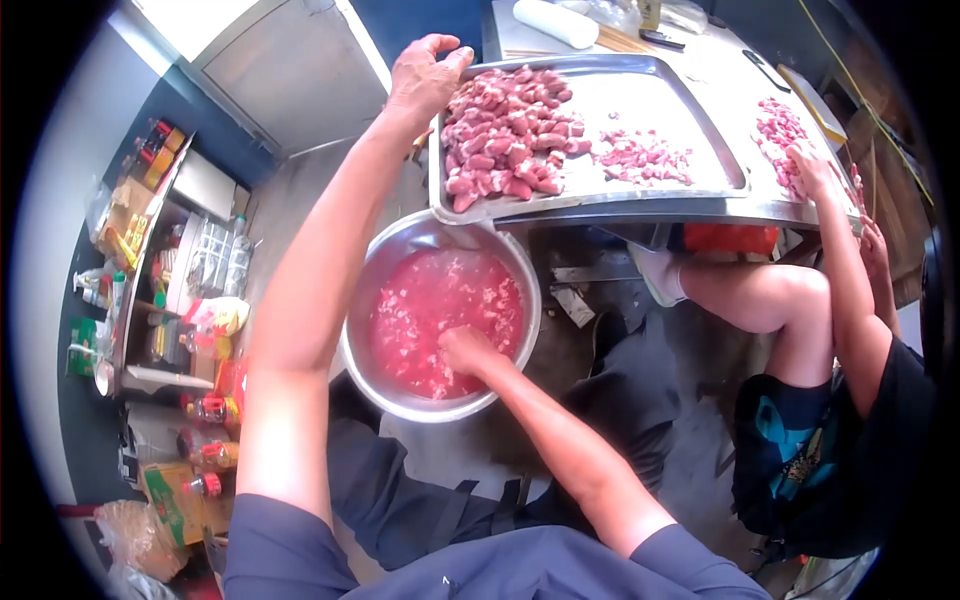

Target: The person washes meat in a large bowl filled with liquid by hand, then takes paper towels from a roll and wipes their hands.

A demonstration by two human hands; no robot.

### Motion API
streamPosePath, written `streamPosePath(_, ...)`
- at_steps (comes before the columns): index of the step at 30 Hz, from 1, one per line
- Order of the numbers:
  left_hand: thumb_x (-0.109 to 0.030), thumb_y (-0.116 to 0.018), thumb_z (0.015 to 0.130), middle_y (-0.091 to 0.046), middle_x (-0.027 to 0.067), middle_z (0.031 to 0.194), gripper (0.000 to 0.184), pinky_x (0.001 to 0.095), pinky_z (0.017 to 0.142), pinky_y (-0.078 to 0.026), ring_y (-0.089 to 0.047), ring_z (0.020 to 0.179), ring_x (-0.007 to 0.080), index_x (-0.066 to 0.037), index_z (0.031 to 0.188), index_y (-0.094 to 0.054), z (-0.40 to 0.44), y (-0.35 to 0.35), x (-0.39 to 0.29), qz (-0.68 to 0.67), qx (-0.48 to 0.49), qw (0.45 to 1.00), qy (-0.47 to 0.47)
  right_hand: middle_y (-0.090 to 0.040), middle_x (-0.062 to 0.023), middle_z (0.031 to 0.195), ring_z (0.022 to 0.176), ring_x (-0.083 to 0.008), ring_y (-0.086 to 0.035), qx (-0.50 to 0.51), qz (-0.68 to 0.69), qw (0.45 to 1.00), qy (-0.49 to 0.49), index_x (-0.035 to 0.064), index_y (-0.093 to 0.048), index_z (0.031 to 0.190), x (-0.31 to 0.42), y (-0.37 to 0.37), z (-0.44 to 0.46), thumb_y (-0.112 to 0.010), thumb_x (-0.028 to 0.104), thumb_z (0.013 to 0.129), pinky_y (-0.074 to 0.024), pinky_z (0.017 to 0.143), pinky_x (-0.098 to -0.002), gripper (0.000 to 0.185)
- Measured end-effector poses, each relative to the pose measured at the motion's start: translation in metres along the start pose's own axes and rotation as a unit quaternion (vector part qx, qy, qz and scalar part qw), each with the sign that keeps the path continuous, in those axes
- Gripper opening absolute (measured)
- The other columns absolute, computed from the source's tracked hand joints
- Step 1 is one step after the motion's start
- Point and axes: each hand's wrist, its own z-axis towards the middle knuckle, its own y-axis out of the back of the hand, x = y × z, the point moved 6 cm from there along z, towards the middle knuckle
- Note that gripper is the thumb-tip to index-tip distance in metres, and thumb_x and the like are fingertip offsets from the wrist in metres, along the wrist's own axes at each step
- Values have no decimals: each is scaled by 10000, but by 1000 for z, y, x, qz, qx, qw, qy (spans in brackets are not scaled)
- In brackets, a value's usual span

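Note:
My left hand (428,78) is at the far left corner of a shallow metal tray (690,92), its fingers bent over the rim. Beside it in the tray lies a big heap of dark pink meat pieces (510,135). A smaller pile of finer, paler pieces (642,158) sits towards the tray's middle. Below, a round metal basin (533,300) holds reddish water (425,290) with pale bits floating in it. My right hand (468,352) dips into that water near the basin's right side; its fingertips are hidden under the surface.
At the right, another person's hand (808,165) touches a further pile of small meat pieces (778,130) on the table. That person's bent knee (805,295) is near the table edge. Shelves with bottles (210,408) and packages line the left wall. A white roll (555,22) lies behind the tray.

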Motion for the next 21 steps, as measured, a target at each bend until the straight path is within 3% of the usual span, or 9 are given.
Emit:
streamPosePath(4,-193,-624,763,-655,119,919,202,339,772,-481,-611,825,228,-39,877,-687,-46,52,-21,44,-5,997,-66,-646,-227,865,852,-404,-628,20,-25,999,3,16,-677,821,2,1,-6,-537,116,759,-497,778,-480,184)
streamPosePath(5,-176,-613,777,-666,98,843,174,309,699,-483,-604,750,173,-28,831,-686,-60,61,-20,15,9,999,-34,-646,-227,865,852,-404,-628,28,-24,999,9,16,-677,821,3,1,-6,-537,116,759,-497,778,-480,184)
streamPosePath(6,-75,-567,845,-683,88,985,124,244,825,-458,-599,927,108,6,870,-658,-74,67,-18,-22,54,997,42,-647,-230,887,869,-403,-627,28,-23,999,9,12,-681,826,3,1,-6,-536,113,754,-496,786,-486,192)
streamPosePath(8,-91,-546,885,-681,104,999,140,268,824,-473,-607,962,128,-1,933,-641,-102,84,-19,-192,57,972,125,-648,-232,908,886,-402,-626,29,-23,999,19,8,-685,832,4,2,-7,-534,111,749,-496,793,-491,200)
streamPosePath(12,-331,-349,1002,-548,246,1245,477,425,970,-457,-526,1189,319,77,1174,-527,-142,104,-12,-535,59,819,198,-639,-213,932,911,-398,-611,11,-1,1000,16,36,-668,864,5,11,-11,-524,106,745,-477,804,-494,200)
streamPosePath(13,-449,-275,999,-455,277,1335,644,480,1037,-391,-438,1267,365,114,1266,-435,-151,109,-15,-566,45,796,208,-634,-212,904,895,-395,-607,-5,4,1000,23,27,-651,841,4,11,-10,-537,129,751,-470,783,-492,177)
streamPosePath(14,-449,-275,999,-455,277,1335,644,480,1037,-391,-438,1267,365,114,1266,-435,-159,113,-15,-563,39,799,205,-630,-211,876,878,-391,-603,-20,11,999,30,18,-634,817,2,11,-9,-551,152,757,-462,762,-490,169)
streamPosePath(16,-524,-265,977,-413,283,1368,726,507,1066,-344,-387,1301,378,113,1295,-408,-176,115,-9,-660,29,719,217,-631,-208,878,881,-389,-602,-19,17,999,32,20,-635,822,4,14,-12,-553,157,762,-461,762,-487,171)
streamPosePath(21,-575,-300,946,-360,268,1416,787,518,1084,-310,-337,1335,371,113,1320,-380,-196,118,4,-660,19,719,219,-632,-203,877,873,-386,-604,-28,29,999,37,28,-642,841,4,13,-13,-561,162,772,-463,759,-479,170)
